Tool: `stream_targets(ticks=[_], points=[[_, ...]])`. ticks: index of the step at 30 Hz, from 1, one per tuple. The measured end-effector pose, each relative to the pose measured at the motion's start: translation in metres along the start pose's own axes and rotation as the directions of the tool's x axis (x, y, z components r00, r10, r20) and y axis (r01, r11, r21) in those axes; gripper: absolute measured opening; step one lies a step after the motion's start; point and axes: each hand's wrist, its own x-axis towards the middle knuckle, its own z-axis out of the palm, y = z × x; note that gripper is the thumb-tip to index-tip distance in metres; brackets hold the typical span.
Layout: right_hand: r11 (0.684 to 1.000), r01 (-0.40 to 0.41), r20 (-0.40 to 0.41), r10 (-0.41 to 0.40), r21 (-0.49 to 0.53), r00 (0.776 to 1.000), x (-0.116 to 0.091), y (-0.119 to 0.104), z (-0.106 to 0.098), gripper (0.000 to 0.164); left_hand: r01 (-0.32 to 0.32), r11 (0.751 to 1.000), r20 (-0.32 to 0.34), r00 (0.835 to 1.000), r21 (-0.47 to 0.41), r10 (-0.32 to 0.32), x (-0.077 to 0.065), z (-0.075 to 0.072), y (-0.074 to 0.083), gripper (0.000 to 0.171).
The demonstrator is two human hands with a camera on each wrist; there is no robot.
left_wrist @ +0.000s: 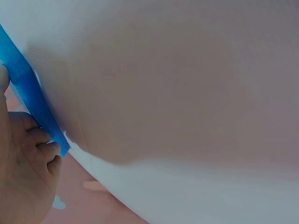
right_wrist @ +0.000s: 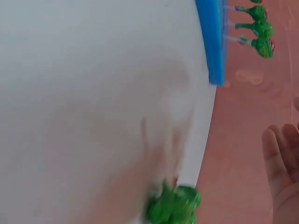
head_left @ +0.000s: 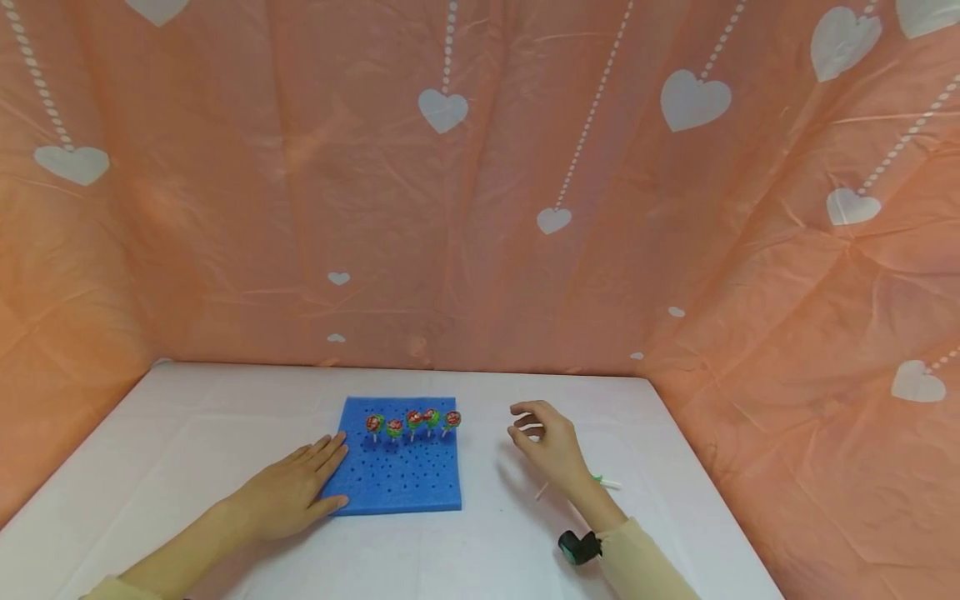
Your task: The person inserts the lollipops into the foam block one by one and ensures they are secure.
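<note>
A blue foam block [head_left: 397, 498] with rows of small holes lies on the white table. Several lollipops [head_left: 414, 418] in red and green wrappers stand in a row across its far half, sticks down. My left hand [head_left: 288, 492] rests on the block's left edge, fingers straight. To the right of the block my right hand [head_left: 553, 442] is over the table, fingers loosely bent and holding nothing. Loose lollipops with white sticks [head_left: 611, 484] lie beneath my right forearm, largely hidden in the head view. Their green wrappers [right_wrist: 175, 205] show at the bottom of the right wrist view.
The white table [head_left: 247, 400] ends at orange curtains [head_left: 495, 292] with white hearts, behind it and on both sides. A black wrist device [head_left: 579, 547] sits by my right sleeve.
</note>
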Motion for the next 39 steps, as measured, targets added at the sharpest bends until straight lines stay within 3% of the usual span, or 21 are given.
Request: stream_targets(ticks=[5,12,19,25,33,39], points=[[0.999,0.005,-0.019,-0.006,-0.032,1.0,-0.011,0.003,-0.017,0.029,-0.001,1.0,0.003,1.0,-0.004,0.001,0.0,0.0,-0.001,0.077],[0.982,-0.056,0.005,0.058,-0.182,0.998,-0.028,0.009,-0.04,0.031,-0.009,1.0,0.007,1.0,-0.003,0.009,0.0,0.002,-0.002,0.078],[0.944,-0.039,0.077,0.068,-0.326,0.995,-0.043,0.015,-0.065,0.032,-0.025,1.0,-0.01,1.0,0.018,0.025,0.001,0.004,-0.004,0.077],[0.907,-0.061,0.134,0.128,-0.416,0.983,-0.051,0.022,-0.081,0.026,-0.025,0.999,-0.005,1.0,0.02,0.025,0.001,0.003,-0.004,0.077],[0.887,-0.017,0.23,0.138,-0.461,0.963,-0.055,0.031,-0.091,0.024,-0.024,0.999,-0.005,1.0,0.03,0.024,0.001,0.001,-0.004,0.077],[0.875,0.053,0.284,0.098,-0.482,0.954,-0.056,0.033,-0.092,0.023,-0.023,1.0,-0.003,1.0,0.016,0.023,0.001,0.002,-0.003,0.077]])
